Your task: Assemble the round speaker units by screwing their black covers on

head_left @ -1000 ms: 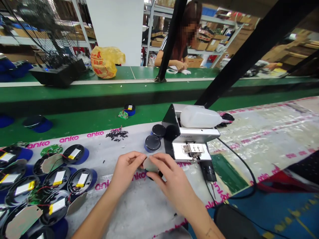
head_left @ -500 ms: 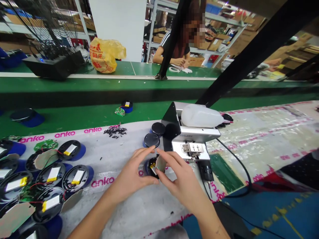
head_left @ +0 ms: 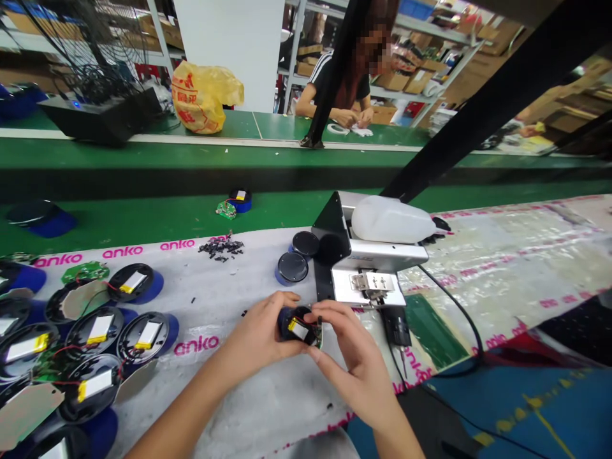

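My left hand is closed around a small round blue-and-black housing. Inside the housing lies a silver battery with a yellow end. A thin circuit board, seen nearly edge-on at the housing's right side, is pinched between the thumb and fingers of my right hand. Just beyond my hands stand two closed round housings with black tops. Several open housings with batteries and hanging boards are grouped at the left.
A dispensing machine carrying a white bottle stands to the right, with a dark electric screwdriver in front of it. Small black parts lie in a pile. Across the bench a person sits working.
The circuit board has turned from face-on to nearly edge-on beside the housing. My left hand has closed around the housing, which now tilts toward me and shows more of its battery.
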The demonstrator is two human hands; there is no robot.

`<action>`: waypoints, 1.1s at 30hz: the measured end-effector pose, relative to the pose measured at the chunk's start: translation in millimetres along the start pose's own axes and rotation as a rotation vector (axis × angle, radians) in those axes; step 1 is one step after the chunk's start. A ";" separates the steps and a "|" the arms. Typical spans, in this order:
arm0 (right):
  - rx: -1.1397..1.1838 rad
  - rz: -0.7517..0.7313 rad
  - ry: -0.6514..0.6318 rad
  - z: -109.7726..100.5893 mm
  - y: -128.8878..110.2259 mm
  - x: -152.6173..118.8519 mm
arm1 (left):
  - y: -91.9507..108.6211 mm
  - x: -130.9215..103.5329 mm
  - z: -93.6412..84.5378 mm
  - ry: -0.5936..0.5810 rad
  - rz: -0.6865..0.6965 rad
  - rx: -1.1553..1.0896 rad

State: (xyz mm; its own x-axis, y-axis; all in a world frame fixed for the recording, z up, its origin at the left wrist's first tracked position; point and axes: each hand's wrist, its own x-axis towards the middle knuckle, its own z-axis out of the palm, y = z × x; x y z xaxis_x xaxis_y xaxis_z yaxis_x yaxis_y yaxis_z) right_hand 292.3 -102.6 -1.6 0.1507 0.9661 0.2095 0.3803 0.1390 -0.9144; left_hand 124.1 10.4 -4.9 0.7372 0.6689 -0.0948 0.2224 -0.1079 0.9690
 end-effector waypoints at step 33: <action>-0.510 -0.234 -0.104 -5.1 -3.5 -3.8 | 2.2 2.5 14.8 -0.012 -0.249 -0.312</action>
State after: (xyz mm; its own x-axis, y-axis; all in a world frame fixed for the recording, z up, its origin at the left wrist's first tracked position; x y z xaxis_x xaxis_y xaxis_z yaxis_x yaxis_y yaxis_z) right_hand 295.1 -107.9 2.6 -0.0719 0.9421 0.3274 0.7893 0.2544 -0.5589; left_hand 135.9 0.9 -6.5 0.6933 0.6375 -0.3360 0.1923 0.2858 0.9388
